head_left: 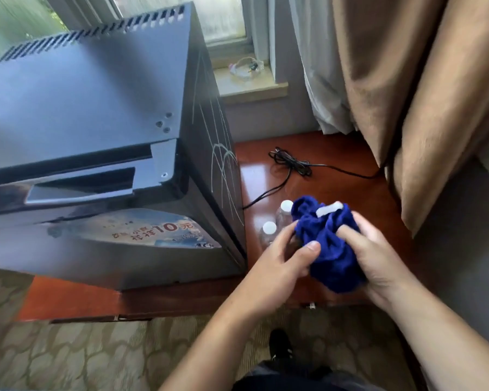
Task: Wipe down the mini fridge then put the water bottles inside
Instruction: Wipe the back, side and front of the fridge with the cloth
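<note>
A black mini fridge stands on a low wooden stand, door shut, with a sticker on its front. A bunched blue cloth sits between both my hands, to the right of the fridge. My left hand pinches its left side with thumb and fingers. My right hand grips its right side. Behind the cloth stand clear water bottles with white caps: one nearest the fridge, another behind it, and a third cap peeks over the cloth.
The glossy wooden stand carries a black power cord coiled behind the bottles. Beige curtains hang at the right. A window sill with a small clear item lies behind. Patterned carpet covers the floor below.
</note>
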`<state>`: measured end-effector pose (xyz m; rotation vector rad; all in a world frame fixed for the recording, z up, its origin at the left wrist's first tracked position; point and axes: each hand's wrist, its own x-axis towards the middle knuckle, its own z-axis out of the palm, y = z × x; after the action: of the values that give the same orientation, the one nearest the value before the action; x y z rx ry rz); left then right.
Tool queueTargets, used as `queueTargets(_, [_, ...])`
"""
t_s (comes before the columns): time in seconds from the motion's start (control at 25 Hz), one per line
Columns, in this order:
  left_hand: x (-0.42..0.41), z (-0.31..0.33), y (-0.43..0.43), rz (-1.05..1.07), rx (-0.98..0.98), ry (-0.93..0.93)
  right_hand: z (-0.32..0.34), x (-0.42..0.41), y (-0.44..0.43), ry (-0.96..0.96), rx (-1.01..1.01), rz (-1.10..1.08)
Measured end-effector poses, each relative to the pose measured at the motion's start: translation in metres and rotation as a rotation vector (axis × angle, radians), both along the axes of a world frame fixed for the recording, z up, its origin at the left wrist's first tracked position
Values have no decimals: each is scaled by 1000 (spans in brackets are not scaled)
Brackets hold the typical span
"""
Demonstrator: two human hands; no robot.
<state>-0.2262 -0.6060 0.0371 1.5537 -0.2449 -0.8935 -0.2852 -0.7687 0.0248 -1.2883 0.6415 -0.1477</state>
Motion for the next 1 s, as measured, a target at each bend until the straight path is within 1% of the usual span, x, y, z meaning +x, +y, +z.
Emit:
queueTargets(0.08, [13,32,1,3,4,-212,31,22,-1,-118,-37,-18])
queueTargets(0.16, [23,64,5,65,50,-410,60,44,7,-223,-75,-20])
queueTargets(0.2, [25,80,9,96,90,-508,72,54,12,-266,-63,-10])
queueTargets(0.28, [24,109,18,138,190,-725,89,70,26,-337,12,36])
queueTargets(0.36, [21,127,27,165,262,-927,98,84,41,-352,118,99])
queueTargets(0.44, [18,136,35,184,338,-1058,104,95,54,-346,236,160])
queueTargets(0.48, [16,142,36,177,390,-1105,108,99,58,-347,285,191])
queueTargets(0.56, [17,157,38,145,483,-1189,112,110,63,-324,279,264])
queueTargets(0.68, [32,190,44,47,507,-1291,113,122,73,-264,109,296])
queueTargets(0.72, [40,203,47,48,542,-1309,111,123,76,-301,57,283])
queueTargets(0.8, [57,221,51,26,695,-1347,109,119,81,-365,-47,288])
queueTargets(0.88, [71,228,47,-149,847,-1332,109,117,80,-381,-125,320])
queueTargets(0.96, [82,225,33,-355,977,-1312,108,123,71,-400,-110,382])
queueTargets(1.0, [88,225,25,-425,1044,-1313,110,128,66,-409,-84,415])
